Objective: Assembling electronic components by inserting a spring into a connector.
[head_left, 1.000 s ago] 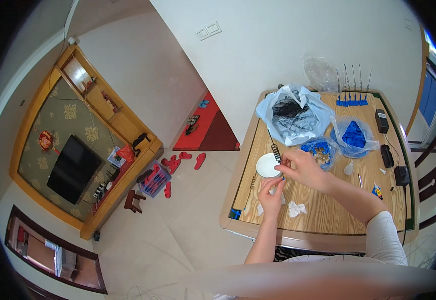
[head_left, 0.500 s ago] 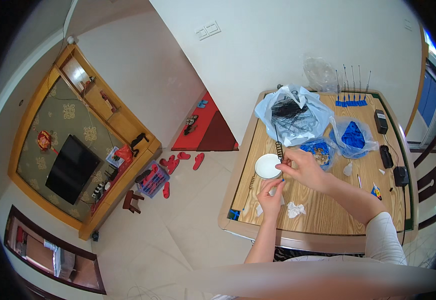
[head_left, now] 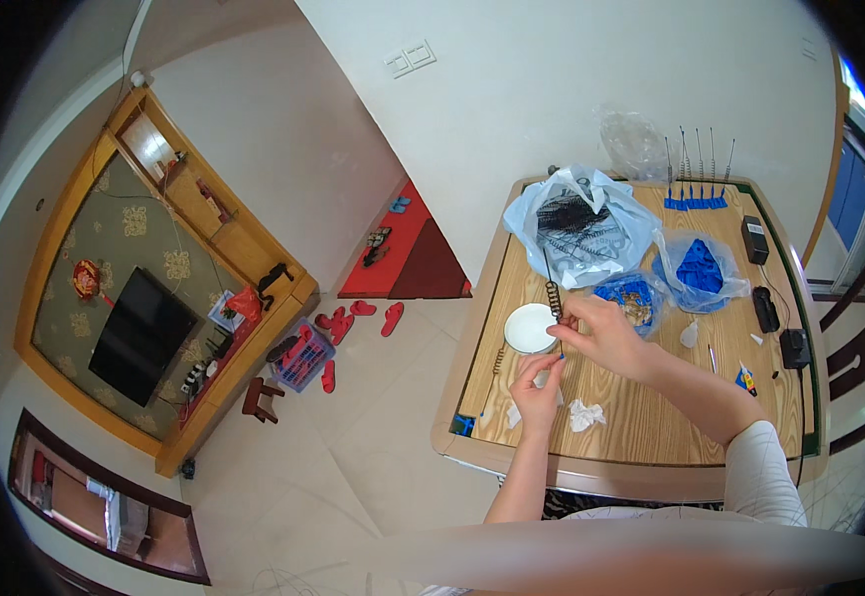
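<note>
My right hand (head_left: 601,330) is closed on a dark coiled wire spring (head_left: 553,295), which stands nearly upright with a long straight end pointing up. Below it, my left hand (head_left: 534,395) pinches a small blue piece (head_left: 561,357) at the wire's lower end. Behind the fingers lies a round white dish (head_left: 529,329). Another coiled spring (head_left: 498,361) rests on the wood left of the dish. Crumpled white tissue (head_left: 585,415) lies just right of my left hand. The exact contact between wire and blue piece is too small to make out.
Farther back are a pale plastic bag (head_left: 524,221) of black springs, a bag of small brass-coloured and blue parts (head_left: 637,301) and a bag of blue pieces (head_left: 699,268). Several springs stand in blue bases (head_left: 696,202). Black adapters (head_left: 796,349) and a glue tube (head_left: 746,380) lie right.
</note>
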